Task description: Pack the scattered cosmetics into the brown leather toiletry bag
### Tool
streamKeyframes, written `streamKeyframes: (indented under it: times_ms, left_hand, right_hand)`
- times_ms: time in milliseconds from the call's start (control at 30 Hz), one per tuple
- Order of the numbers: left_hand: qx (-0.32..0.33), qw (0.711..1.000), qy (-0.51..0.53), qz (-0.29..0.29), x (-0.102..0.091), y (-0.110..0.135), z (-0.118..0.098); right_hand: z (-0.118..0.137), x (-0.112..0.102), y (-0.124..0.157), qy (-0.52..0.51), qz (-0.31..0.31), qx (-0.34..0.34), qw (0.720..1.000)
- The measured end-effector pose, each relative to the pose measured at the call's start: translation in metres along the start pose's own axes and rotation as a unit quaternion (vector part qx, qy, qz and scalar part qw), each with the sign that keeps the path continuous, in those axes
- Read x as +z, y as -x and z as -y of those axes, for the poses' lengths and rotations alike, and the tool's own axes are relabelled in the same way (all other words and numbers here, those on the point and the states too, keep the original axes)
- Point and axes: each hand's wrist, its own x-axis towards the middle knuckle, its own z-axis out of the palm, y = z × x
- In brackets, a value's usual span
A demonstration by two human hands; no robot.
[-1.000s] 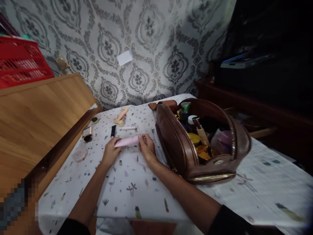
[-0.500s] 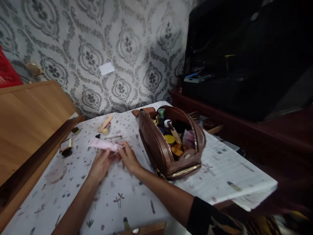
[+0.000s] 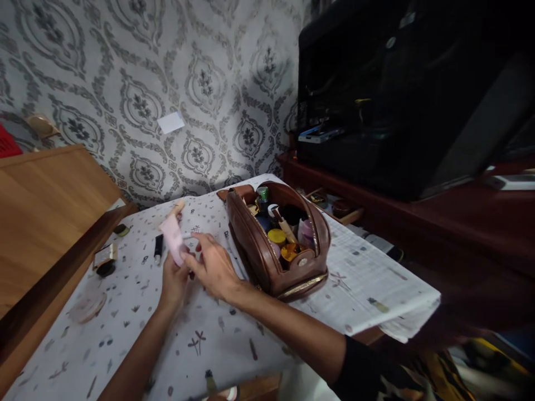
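Note:
My left hand (image 3: 174, 281) is closed round the lower end of a pink squeeze tube (image 3: 172, 236), which tilts upward with its broad flat end at the top. My right hand (image 3: 215, 267) meets it at that lower end: the thumb presses on the tube, and the index finger reaches out above. The tube's narrow end is hidden by fingers. A thin pale thing (image 3: 189, 235) shows beside the right index fingertip; I cannot tell whether it is touched. Left of the tube lies a small black tube (image 3: 158, 248). Behind it is a peach-coloured tube (image 3: 178, 208).
An open brown leather bag (image 3: 267, 267) holding several cosmetic jars and bottles stands to the right. Along the left are a small dark jar (image 3: 121, 230), an open compact (image 3: 105, 260) and a clear round case (image 3: 88, 309). A wooden panel (image 3: 54, 206) borders the patterned tablecloth (image 3: 196, 340).
The pink tube has swung from lying nearly level to pointing upward. My right hand has shifted from its end, with the index finger now extended. The view has turned slightly right.

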Motion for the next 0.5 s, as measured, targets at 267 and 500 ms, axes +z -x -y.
streamKeyframes:
  times_ms: [267, 500]
  left_hand:
    - [0.066, 0.985, -0.149, 0.057, 0.017, 0.005, -0.025]
    - [-0.058, 0.957, -0.046, 0.281, 0.018, 0.001, -0.042]
  right_hand:
    - [0.016, -0.043, -0.005, -0.062, -0.041, -0.016, 0.997]
    - [0.018, -0.077, 0.003, -0.179, 0.01, -0.073, 0.981]
